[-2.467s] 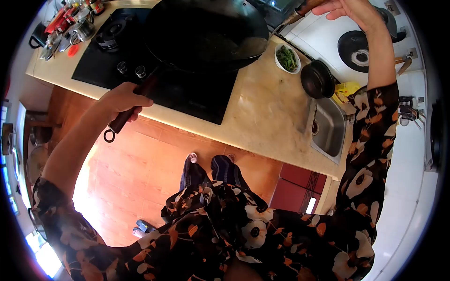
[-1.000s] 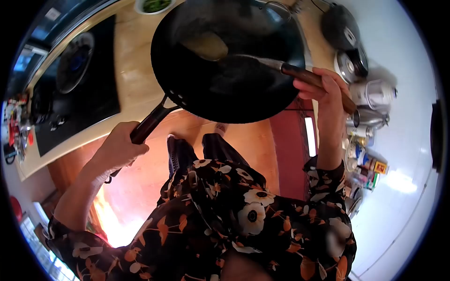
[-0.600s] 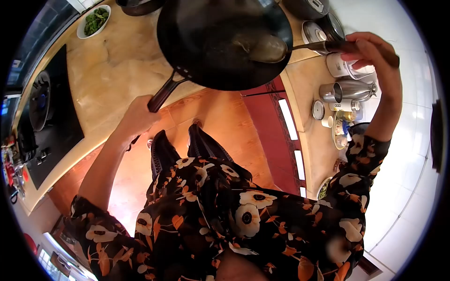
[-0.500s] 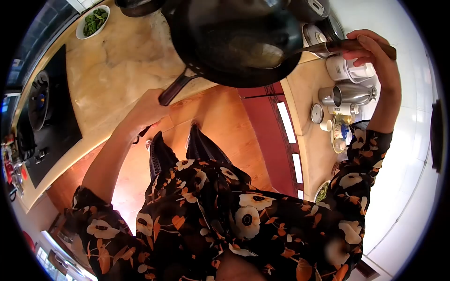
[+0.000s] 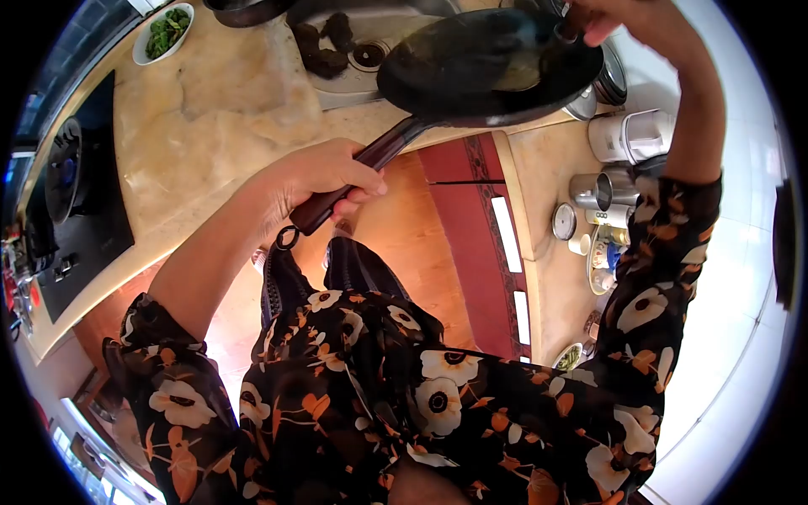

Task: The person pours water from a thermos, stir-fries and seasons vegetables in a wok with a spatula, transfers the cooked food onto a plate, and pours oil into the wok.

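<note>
My left hand [image 5: 328, 181] is wrapped round the dark brown handle of a black wok [image 5: 471, 71]. The wok hangs tilted above the right part of the sink and the counter's front edge. At the wok's far right rim is my right hand [image 5: 602, 17], its fingers curled round the end of a dark handle and partly cut off by the top of the view. The spatula's pale blade [image 5: 518, 71] shows dimly inside the wok, where I cannot make out any food.
A steel sink [image 5: 358, 84] with dark lumps by its drain lies behind the wok. On the counter [image 5: 210, 118] stands a white bowl of greens [image 5: 167, 34]. The black stove [image 5: 93, 244] is far left. Steel cups [image 5: 592, 191], jars and a white jug [image 5: 631, 135] line the right counter.
The wok has gone from the stove to the sink side, and most recently moved right and tilted, uncovering the sink. Both hands moved with it; my right hand rose toward the top edge.
</note>
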Available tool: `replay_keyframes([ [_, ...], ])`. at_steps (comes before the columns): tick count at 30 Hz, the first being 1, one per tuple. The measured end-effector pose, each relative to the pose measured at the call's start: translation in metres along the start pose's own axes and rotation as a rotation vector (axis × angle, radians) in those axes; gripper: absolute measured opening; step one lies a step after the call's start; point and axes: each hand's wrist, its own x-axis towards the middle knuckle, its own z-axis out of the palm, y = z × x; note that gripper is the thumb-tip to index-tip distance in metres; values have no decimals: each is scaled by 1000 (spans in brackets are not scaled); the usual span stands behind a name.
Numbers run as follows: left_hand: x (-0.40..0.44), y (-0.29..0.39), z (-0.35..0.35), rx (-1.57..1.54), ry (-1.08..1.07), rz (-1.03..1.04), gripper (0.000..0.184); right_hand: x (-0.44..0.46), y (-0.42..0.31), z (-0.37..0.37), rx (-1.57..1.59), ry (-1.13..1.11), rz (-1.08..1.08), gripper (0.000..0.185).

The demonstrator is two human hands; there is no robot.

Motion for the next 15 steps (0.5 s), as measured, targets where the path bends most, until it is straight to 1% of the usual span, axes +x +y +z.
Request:
replay_keyframes([
  [2,2,0,9,-236,-41,-9,17,3,-65,-36,67,9,63,23],
  [3,4,-3,12,-241,-50,-8,17,2,-96,-46,99,12,98,22],
  [4,7,-6,15,-282,-88,23,19,0,-120,-49,-23,34,155,21],
  [6,11,-14,22,-383,-169,79,21,1,-133,-51,-124,95,163,18],
  [8,11,-17,33,-425,-185,119,20,-9,-134,-54,-165,103,-18,18],
  [9,11,-16,38,-463,-199,151,20,-9,-138,-55,-234,122,-24,19],
  [12,12,-21,42,-505,-219,163,20,-10,-148,-53,-376,167,-50,20],
  [15,9,-25,46,-520,-260,190,20,-11,-160,-56,-457,199,-42,20],
])
